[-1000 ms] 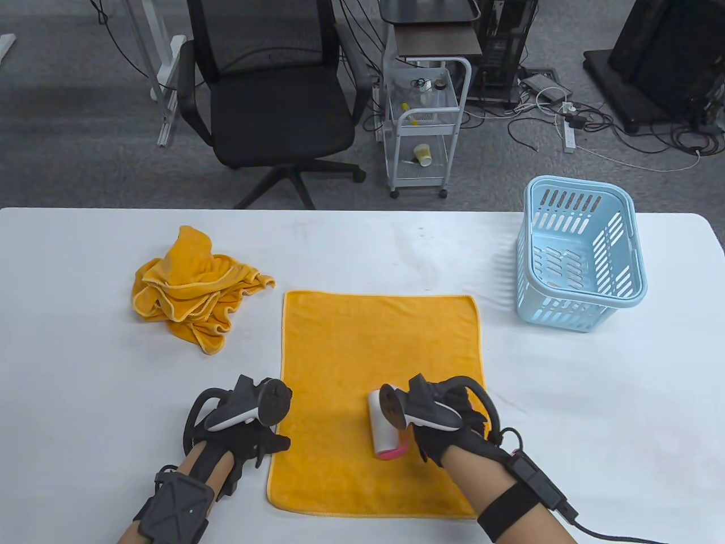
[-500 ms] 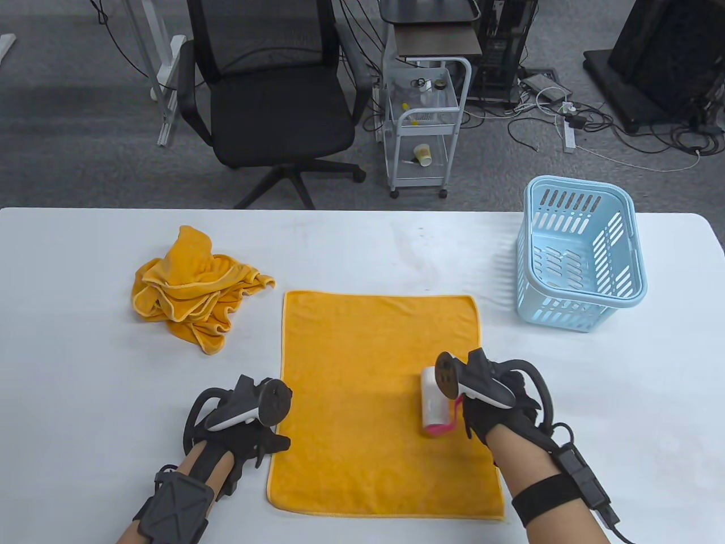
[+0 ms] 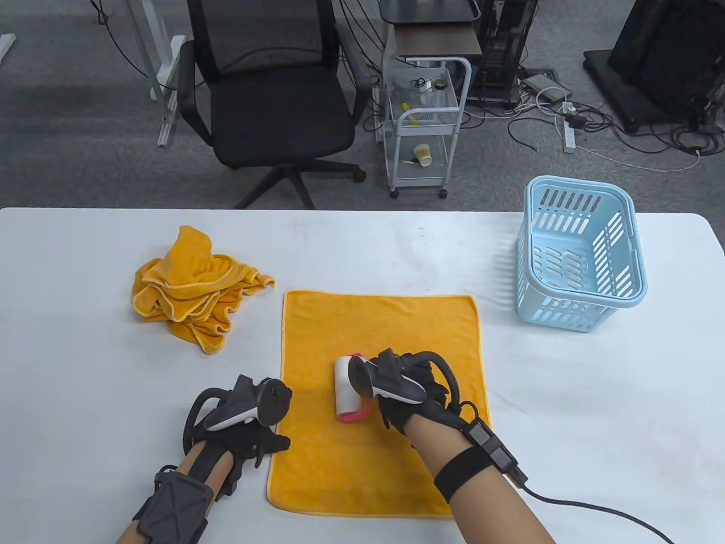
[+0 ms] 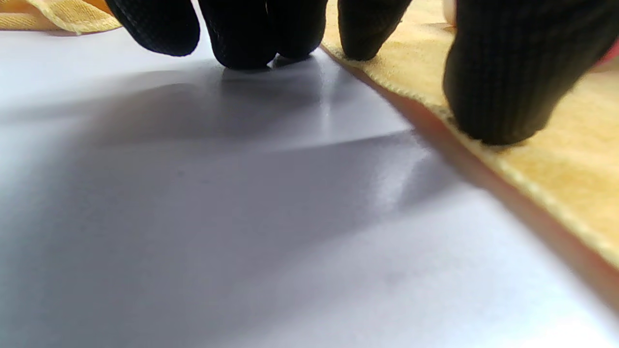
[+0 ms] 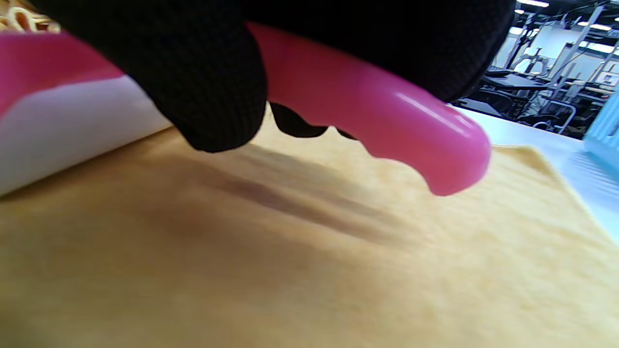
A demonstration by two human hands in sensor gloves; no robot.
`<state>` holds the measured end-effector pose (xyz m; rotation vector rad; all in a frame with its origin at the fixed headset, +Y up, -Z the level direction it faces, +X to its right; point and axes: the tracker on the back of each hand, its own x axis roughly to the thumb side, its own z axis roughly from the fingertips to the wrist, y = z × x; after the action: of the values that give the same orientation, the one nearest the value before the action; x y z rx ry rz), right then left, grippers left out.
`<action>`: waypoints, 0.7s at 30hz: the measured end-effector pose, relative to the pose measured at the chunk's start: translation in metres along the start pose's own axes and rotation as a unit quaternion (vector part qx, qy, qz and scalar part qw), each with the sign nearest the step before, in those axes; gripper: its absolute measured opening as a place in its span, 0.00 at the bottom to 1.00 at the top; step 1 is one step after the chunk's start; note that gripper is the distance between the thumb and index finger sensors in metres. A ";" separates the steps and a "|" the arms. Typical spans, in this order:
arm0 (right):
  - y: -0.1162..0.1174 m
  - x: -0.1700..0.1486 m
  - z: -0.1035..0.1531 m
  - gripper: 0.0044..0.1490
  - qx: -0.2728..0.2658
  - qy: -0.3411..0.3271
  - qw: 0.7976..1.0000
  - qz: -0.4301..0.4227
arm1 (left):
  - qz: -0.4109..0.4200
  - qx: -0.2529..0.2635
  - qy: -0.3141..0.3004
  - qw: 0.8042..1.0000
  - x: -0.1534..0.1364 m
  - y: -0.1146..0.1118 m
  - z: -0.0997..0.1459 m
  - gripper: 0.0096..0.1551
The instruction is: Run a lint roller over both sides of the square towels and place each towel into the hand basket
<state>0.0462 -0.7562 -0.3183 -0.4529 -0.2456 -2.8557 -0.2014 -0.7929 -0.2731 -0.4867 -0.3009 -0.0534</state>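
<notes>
From above, a square orange towel [image 3: 376,402] is lying flat on the white table [image 3: 595,396], its thin stitched hem running straight along all four sides and its pile looking short and even. The right hand [image 3: 416,394] is curling around the pink handle of a lint roller [image 3: 347,390], whose white drum is lying on the towel's middle, a little toward the left. The left hand [image 3: 249,430] is resting at the towel's left edge, fingers spread downward onto the table and the cloth. A second orange towel [image 3: 192,286] is sitting crumpled in a heap well to the left, and a pale blue slotted basket [image 3: 580,252] is standing empty at the right, apart from the flat towel. In the left wrist view, the fingertips [image 4: 244,36] are standing on the table just beside the towel [image 4: 546,159], while the thumb is pressing on the cloth right at its yellow hem; the hand is holding nothing. In the right wrist view, gloved fingers [image 5: 203,82] are wrapping the glossy pink handle of the roller [image 5: 377,121], the white drum is touching the fuzzy towel [image 5: 290,270] at the left, and a sliver of the blue basket [image 5: 604,130] is showing at the right edge.
</notes>
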 end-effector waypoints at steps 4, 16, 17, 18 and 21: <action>0.006 -0.047 0.009 0.36 0.024 0.050 0.998 0.034 | -0.001 0.000 0.000 1.000 0.000 0.000 0.000 0.52; 0.038 -0.165 0.051 0.37 0.040 0.173 0.984 -0.035 | -0.001 0.000 0.001 1.000 0.000 0.000 0.000 0.52; 0.039 -0.170 0.053 0.37 0.030 0.179 0.982 -0.044 | -0.001 0.000 0.001 1.000 0.000 0.000 0.000 0.52; 0.040 -0.179 0.058 0.38 0.021 0.196 0.979 -0.061 | -0.001 0.000 0.002 1.000 0.000 0.000 0.000 0.52; 0.045 -0.202 0.067 0.39 0.004 0.244 0.966 -0.088 | -0.001 0.000 0.002 1.000 0.000 0.000 0.000 0.52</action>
<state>0.2631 -0.7440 -0.3148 0.2956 -0.2111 -3.0190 -0.2012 -0.7931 -0.2730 -0.4855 -0.2964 -0.0556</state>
